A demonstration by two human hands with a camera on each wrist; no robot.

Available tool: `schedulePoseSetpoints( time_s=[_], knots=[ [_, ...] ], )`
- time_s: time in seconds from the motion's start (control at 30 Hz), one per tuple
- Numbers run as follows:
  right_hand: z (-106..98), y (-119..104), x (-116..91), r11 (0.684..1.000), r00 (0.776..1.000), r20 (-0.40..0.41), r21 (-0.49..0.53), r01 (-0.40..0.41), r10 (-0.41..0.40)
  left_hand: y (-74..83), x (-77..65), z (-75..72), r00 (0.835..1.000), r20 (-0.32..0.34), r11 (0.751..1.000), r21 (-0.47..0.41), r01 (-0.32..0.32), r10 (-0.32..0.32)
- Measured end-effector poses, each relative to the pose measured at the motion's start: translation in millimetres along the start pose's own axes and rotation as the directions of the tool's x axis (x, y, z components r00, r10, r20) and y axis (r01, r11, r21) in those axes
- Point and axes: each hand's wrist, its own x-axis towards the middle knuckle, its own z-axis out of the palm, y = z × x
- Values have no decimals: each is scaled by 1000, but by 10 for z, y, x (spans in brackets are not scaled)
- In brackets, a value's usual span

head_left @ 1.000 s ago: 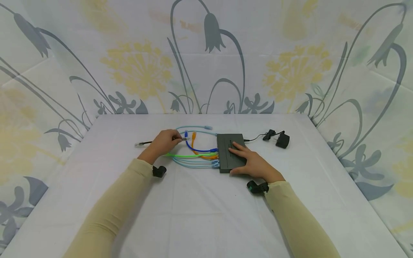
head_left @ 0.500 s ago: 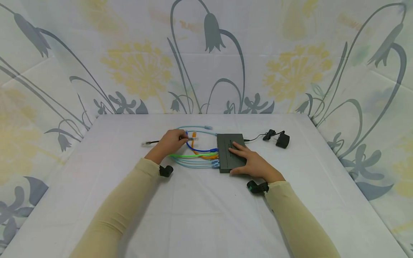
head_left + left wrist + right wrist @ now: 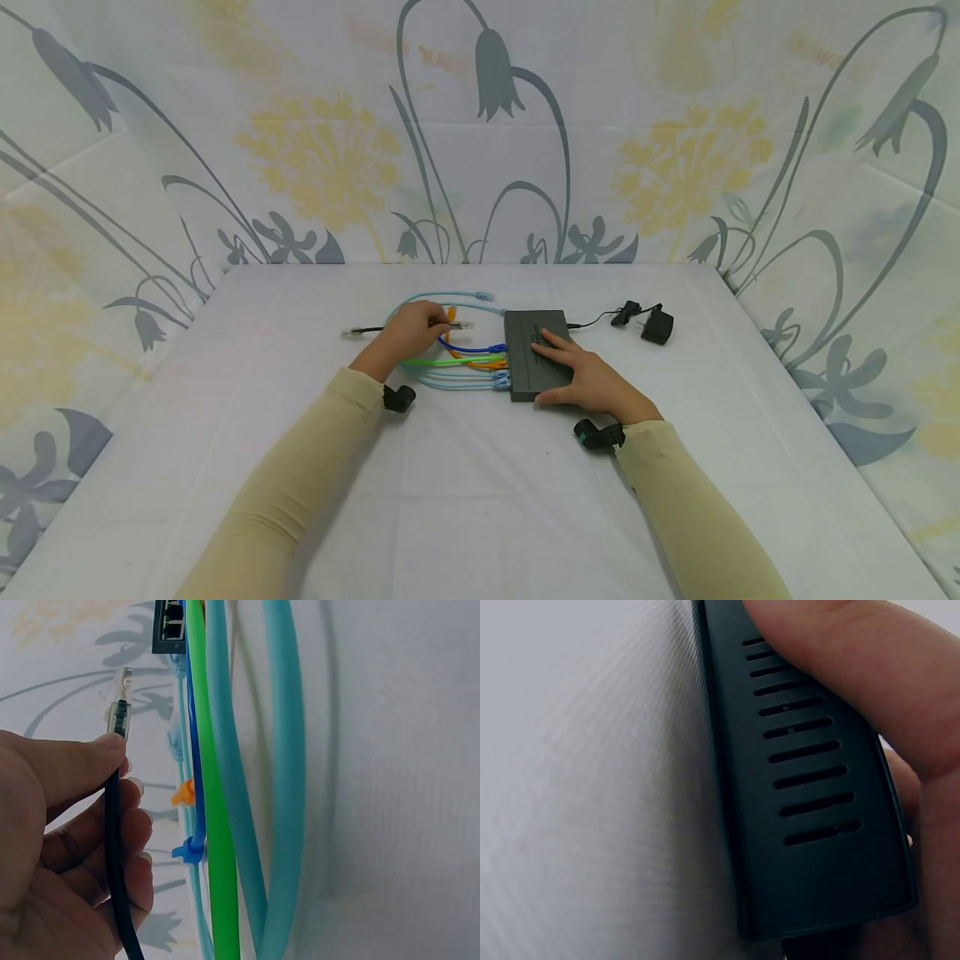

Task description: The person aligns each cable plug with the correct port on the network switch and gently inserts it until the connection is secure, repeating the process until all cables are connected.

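Note:
My left hand [image 3: 408, 332] pinches a short black Ethernet cable [image 3: 112, 825] between thumb and fingers, just behind its clear plug [image 3: 119, 712]. That plug points right, towards the dark grey network switch [image 3: 522, 354], and is apart from it. The cable's other plug [image 3: 352, 332] sticks out left of the hand. My right hand [image 3: 596, 383] rests on the switch, fingers spread over its top; the thumb lies along its vented near side [image 3: 802, 772]. Green [image 3: 435, 362], blue [image 3: 476, 347], orange [image 3: 491, 365] and several light blue cables [image 3: 450, 387] run from the switch's left side.
Free ends of some cables lie behind the left hand, among them a light blue plug [image 3: 484, 297] and an orange plug [image 3: 452, 312]. Right of the switch, a thin cord leads to a black power adapter [image 3: 657, 325]. A white cloth [image 3: 465, 492] covers the table.
My left hand has moved right with the black Ethernet cable, bringing its plug nearer the switch. The right hand and the switch have stayed in place.

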Motion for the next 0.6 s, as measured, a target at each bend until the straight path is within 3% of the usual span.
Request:
schedulePoseSetpoints(
  time_s=[0.27, 0.6],
  knots=[
    [1, 8, 7, 1000, 1000, 2, -2, -2, 2, 54, 30, 59, 999, 33, 999, -54, -3, 5],
    [-6, 14, 13, 1000, 1000, 5, -5, -2, 2, 113, 53, 140, 999, 39, 999, -44, -26, 27]
  ],
)
